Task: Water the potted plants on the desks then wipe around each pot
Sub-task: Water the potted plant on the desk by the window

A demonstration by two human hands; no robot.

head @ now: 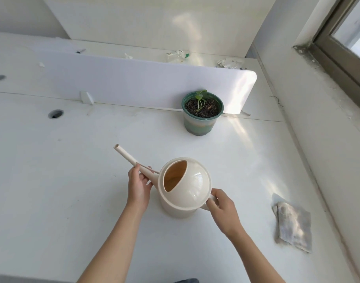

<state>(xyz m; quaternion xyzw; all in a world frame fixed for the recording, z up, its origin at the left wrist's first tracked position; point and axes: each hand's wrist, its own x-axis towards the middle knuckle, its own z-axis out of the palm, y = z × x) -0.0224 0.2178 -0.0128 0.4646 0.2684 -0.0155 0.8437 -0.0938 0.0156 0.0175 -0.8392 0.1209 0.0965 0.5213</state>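
Office: white desk [73,180] with cable hole [55,114], divider panel [134,82], window [346,33] beside

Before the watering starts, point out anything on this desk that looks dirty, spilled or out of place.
No spill shows. The folded cloth by the right edge looks grey and stained. Behind the divider, a plastic bottle lies on its side near crumpled wrappers. The green pot stands upright, and the watering can sits level in both hands.

Cream watering can [187,186] upright — green pot [202,114] beyond.
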